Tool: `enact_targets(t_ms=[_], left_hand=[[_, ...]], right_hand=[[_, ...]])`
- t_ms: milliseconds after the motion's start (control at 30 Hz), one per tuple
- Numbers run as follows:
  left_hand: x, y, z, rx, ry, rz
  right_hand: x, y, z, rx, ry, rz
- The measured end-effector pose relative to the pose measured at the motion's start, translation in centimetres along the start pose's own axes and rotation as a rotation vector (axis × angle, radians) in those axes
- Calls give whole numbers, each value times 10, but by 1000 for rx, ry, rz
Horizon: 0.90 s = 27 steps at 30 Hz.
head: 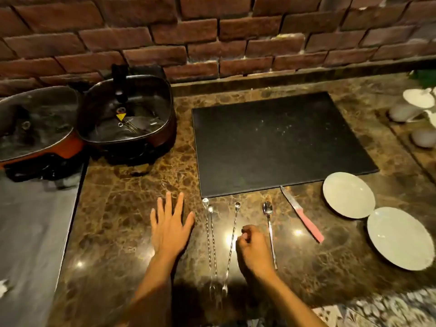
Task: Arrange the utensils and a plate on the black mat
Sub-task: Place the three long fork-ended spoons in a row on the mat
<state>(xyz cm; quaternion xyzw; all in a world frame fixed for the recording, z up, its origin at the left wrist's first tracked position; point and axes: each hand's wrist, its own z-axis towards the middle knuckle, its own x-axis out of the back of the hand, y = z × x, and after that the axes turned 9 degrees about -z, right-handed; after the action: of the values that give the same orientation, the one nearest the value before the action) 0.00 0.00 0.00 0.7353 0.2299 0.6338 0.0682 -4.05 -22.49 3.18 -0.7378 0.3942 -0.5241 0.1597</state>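
Right, both bare hands sit low over the brown marbled stone counter (122, 208), near its front edge. At about seven o'clock from the middle of the scene, the left hand (170, 224) is spread flat, fingers wide, palm down and gripping nothing. Just beside it at six o'clock, the right hand (253, 247) is curled into a loose fist; whether it pinches anything between the fingertips I cannot tell.

Between the two hands lie the slim twisted-stem metal bar spoons: a pair (210, 234) lying close together, and a third (232, 241) angled slightly, its stem running right beside the right hand's knuckles. On the far side of that hand rests a polished steel tablespoon (270, 232), bowl pointing to twelve o'clock. At four o'clock from centre, a pink-handled knife with a steel blade (302, 217) lies on a slant, tip just touching the mat's near edge.

Dead centre, the rectangular black mat (278, 142) is bare. At four o'clock from it sit two round pale plates, the nearer-to-mat one (348, 195) and the outer one (400, 238), edges just about touching.

Up at ten o'clock, two dark lidded electric pans (127, 114) stand against the red brick wall (212, 31).
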Motion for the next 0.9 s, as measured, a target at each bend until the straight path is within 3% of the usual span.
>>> enact_targets(t_ms=[200, 467, 733, 900], left_hand=[[-15, -12, 41, -62, 20, 74], [-27, -23, 50, -129, 73, 127], [-35, -31, 56, -160, 112, 126], [-39, -32, 57, -163, 135, 123]], right_hand=[[-31, -12, -3, -45, -18, -251], [-36, -31, 3, -156, -15, -226], [-25, -33, 6, -96, 88, -414], [-5, -46, 36, -25, 152, -383]])
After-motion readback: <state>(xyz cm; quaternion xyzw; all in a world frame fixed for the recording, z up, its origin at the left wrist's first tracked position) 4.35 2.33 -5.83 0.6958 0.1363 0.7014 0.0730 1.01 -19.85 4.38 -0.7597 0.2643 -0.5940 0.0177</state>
